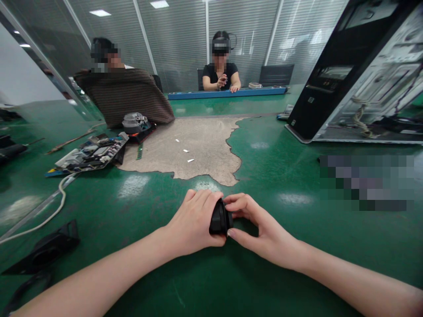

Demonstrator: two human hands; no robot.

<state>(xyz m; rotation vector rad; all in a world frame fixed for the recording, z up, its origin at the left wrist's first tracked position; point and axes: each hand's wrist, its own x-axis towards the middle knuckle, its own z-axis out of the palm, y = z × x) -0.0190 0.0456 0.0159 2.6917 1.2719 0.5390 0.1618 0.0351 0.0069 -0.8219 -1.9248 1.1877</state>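
In the middle of the head view, a small black part (218, 219) with a flat rim on its right side is held just over the green tabletop. My left hand (193, 220) wraps round it from the left, its fingers over the top and its thumb underneath. From the right, my right hand (256, 229) grips the rim between its fingertips and thumb. Much of the part is hidden by my left palm, and I cannot tell its exact kind.
A circuit board (90, 154) with a white cable (62, 187) lies at left, below a cooling fan (135, 123). Black plastic pieces (49, 246) lie near left. An opened computer case (333, 83) stands at right. Beyond the worn patch (198, 145) sits a person (220, 72) at a blue bar (228, 94).
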